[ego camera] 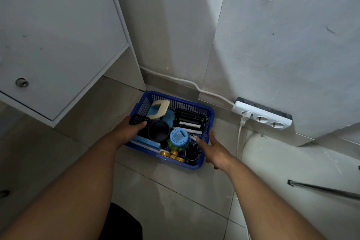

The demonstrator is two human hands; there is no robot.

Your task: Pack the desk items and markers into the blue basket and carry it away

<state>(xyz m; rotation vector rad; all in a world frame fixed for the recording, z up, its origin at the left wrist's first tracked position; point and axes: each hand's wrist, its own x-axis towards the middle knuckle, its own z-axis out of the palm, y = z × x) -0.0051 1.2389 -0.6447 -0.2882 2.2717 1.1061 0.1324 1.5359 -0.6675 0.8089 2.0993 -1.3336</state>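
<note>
Blue plastic mesh basket (175, 103), loaded with black markers (190, 118) and a blue-lidded jar (178, 138), sits on the tiled floor (175, 191) in the wall corner, its long axis running hand to hand. The left hand (130, 128) curls over the left-end rim. The right hand (214, 150), fingers straight, touches the right end. Both are equally near.

Packed blue basket (187, 105) on floor (175, 191); left hand (129, 128) grips rim, right hand (214, 149) touches opposite side.
</note>
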